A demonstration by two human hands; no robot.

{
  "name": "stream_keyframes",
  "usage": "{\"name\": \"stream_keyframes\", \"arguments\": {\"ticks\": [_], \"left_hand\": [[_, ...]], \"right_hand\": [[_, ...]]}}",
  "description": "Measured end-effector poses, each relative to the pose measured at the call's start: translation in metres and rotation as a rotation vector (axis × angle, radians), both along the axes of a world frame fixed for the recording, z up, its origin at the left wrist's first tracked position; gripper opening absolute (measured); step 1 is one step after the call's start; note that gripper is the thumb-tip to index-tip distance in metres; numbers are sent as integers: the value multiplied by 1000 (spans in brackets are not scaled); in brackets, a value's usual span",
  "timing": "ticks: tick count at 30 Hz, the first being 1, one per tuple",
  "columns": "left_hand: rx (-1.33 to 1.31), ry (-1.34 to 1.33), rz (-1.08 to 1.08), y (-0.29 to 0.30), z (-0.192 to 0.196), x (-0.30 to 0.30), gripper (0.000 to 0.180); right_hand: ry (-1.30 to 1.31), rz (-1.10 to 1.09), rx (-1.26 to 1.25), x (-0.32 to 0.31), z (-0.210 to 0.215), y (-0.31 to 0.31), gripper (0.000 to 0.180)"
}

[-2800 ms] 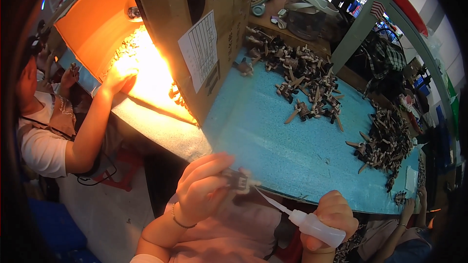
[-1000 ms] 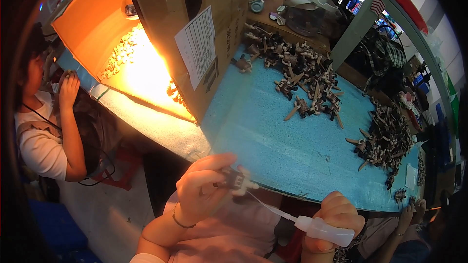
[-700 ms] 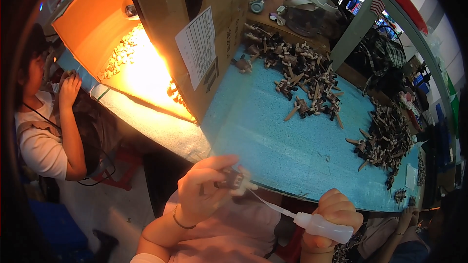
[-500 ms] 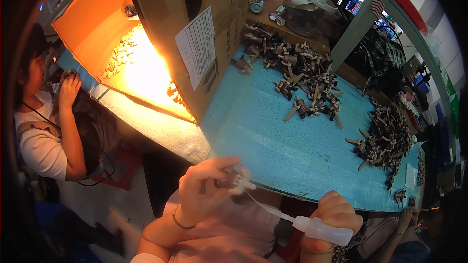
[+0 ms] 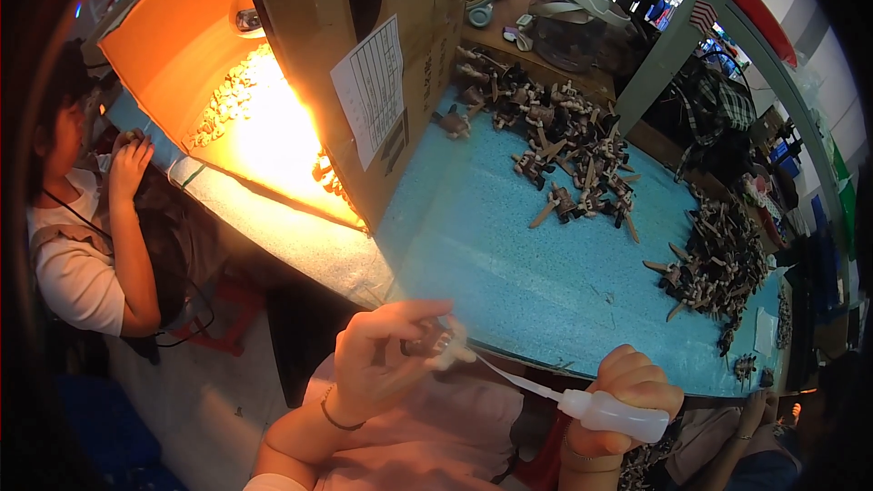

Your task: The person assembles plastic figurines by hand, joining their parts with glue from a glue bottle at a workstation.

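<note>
Your left hand [image 5: 382, 359] pinches a small dark piece [image 5: 427, 341], blurry here, just above the blue table's [image 5: 509, 264] near edge. Your right hand [image 5: 627, 400] grips a white squeeze bottle [image 5: 614, 415], thin nozzle touching the piece.

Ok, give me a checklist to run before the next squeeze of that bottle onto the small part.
1. Small dark part pinched in the left hand: ok, fingers closed around it.
2. White squeeze bottle gripped in the right hand: ok.
3. Long thin nozzle aimed at the part: ok, its tip reaches the part.
4. Tip touching the exact spot: cannot tell, blurred.
5. Liquid left in the bottle: cannot tell.
6. Work held clear of the blue table: ok, both hands are in front of its near edge, above the lap.
</note>
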State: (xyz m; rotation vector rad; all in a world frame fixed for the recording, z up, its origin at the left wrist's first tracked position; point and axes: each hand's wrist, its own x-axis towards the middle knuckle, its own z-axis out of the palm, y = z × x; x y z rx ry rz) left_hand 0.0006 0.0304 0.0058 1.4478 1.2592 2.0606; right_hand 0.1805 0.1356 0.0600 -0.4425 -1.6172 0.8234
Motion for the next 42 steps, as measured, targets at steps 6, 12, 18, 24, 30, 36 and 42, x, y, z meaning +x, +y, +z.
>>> {"name": "stream_keyframes", "arguments": {"ticks": [6, 12, 18, 24, 30, 36, 42], "left_hand": [[19, -33, -6, 0, 1, 1, 35], [-35, 126, 119, -1, 5, -1, 38], [-30, 132, 136, -2, 5, -1, 39], [-46, 267, 229, -2, 11, -5, 38], [-116, 542, 482, -9, 21, -14, 43], [-214, 701, 613, -19, 20, -25, 37], [-300, 646, 707, -27, 13, -33, 27]], "right_hand": [[-28, 95, 43, 3, 5, 3, 57], [9, 102, 59, 1, 2, 5, 57], [-70, 123, 96, 1, 0, 8, 59], [-88, 65, 43, 3, 4, 5, 57], [28, 173, -201, -19, -14, 32, 45], [-206, 268, -523, -69, -52, 83, 35], [-671, -5, -95, -116, -64, 117, 33]]}}
